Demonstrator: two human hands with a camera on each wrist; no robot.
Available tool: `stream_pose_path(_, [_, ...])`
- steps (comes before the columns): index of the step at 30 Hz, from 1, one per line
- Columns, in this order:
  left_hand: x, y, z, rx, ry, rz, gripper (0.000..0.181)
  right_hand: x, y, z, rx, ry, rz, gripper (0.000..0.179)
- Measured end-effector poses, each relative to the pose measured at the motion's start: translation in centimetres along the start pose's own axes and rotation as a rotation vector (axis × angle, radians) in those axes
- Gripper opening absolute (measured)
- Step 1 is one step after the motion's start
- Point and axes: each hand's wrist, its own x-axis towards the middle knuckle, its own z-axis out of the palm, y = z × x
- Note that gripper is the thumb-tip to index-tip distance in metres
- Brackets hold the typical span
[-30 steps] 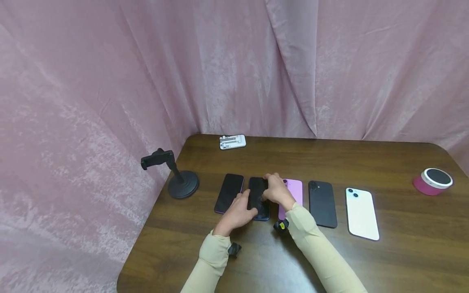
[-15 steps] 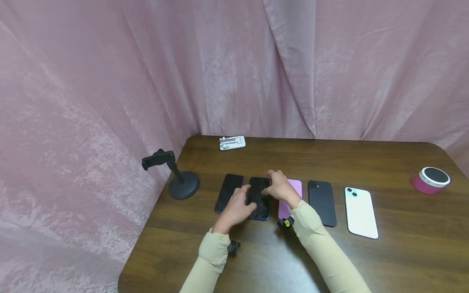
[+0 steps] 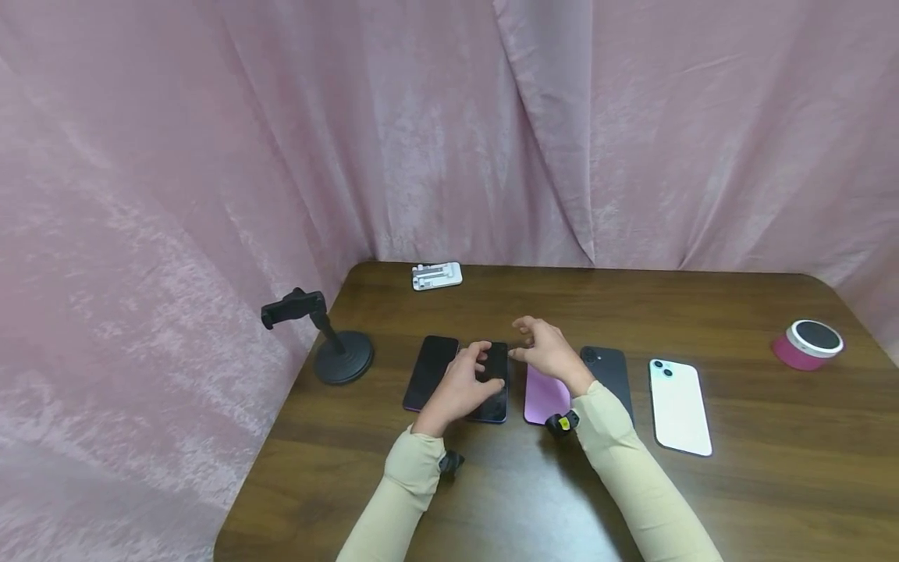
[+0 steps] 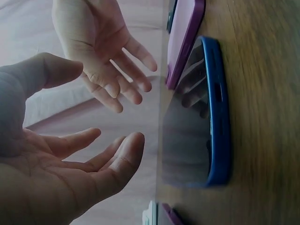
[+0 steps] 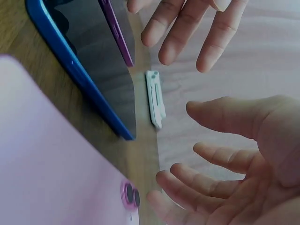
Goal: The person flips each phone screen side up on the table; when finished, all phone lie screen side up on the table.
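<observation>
A smartphone with a blue edge (image 4: pixel 219 117) lies screen up on the table; in the head view its dark screen (image 3: pixel 499 359) is partly covered by my left hand (image 3: pixel 456 388). That hand hovers above the phone, fingers loosely bent, with nothing in its grasp. My right hand (image 3: pixel 551 355) is raised over the pink phone (image 3: pixel 544 398), its fingers spread and holding nothing. In the left wrist view both hands appear above the blue-edged phone, apart from it. Left of it lies another dark-screened phone (image 3: pixel 428 367) with a purple edge.
To the right, a dark grey phone (image 3: pixel 612 375) and a white phone (image 3: pixel 680 406) lie back up. A black phone stand (image 3: pixel 346 357) occupies the left edge. At the back sits a white folding holder (image 3: pixel 437 275). A pink round object with a dark top (image 3: pixel 808 345) stands far right.
Both hands have come away from the blue-edged phone. The right hand has moved right, over the pink phone, and the left hand has lifted slightly. The head view has shifted a little.
</observation>
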Motion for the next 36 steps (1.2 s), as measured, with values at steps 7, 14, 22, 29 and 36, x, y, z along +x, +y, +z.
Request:
stream_pose_path(7, [0.8,0.7,1.3,-0.007,-0.056,0.003,0.068,-1.0,0.8,-1.0,0.011,0.041,0.005,0.052])
stream_pose_path(14, [1.3,1.2,2.8,0.012,-0.138,-0.008,0.071,-1.9,2.2,-2.2,0.009,0.023,0.058,0.053])
stream_pose_path(22, [1.8,1.3,4.3,0.061,-0.151,-0.020,0.077,-2.0,3.2,-2.7,-0.034,0.025,0.058,0.050])
stream_pose_path(29, [2.0,1.2,4.8,0.110,-0.162,0.003,0.084,-1.4,4.3,-2.0,-0.058,0.007,0.034,0.050])
stream_pose_path(36, [2.1,1.8,5.4,0.201,-0.238,0.003,0.093,-1.4,4.5,-1.8,-0.099,0.000,0.060,0.050])
